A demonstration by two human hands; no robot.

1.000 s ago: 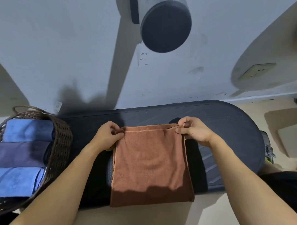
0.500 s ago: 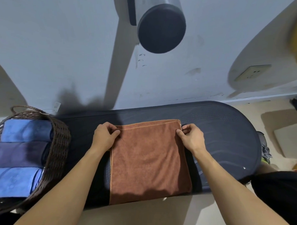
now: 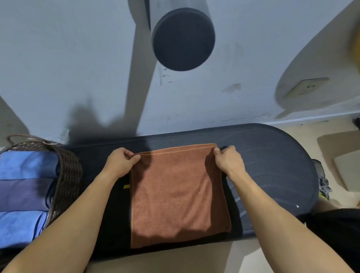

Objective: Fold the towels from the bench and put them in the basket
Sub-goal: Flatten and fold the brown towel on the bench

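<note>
A brown towel (image 3: 177,193) lies flat and folded on the dark oval bench (image 3: 274,165), its near edge reaching the bench's front edge. My left hand (image 3: 120,162) pinches the towel's far left corner. At the far right corner, my right hand (image 3: 229,159) pinches the cloth too. A dark towel (image 3: 114,220) lies under and to the left of the brown one, with a small yellow tag showing. The wicker basket (image 3: 68,181) stands at the bench's left end and holds three folded towels: blue (image 3: 27,165), purple (image 3: 22,195) and blue (image 3: 17,227).
A wall rises right behind the bench, with a dark round object (image 3: 183,39) jutting from it above the towel. A wall socket (image 3: 306,87) sits at the right. Pale floor lies right of the bench, and a black garment (image 3: 341,232) at the lower right.
Both hands carried the towel's far edge away from me and laid it down on the bench. The towel, which hung over the front edge, now lies almost wholly on the bench.
</note>
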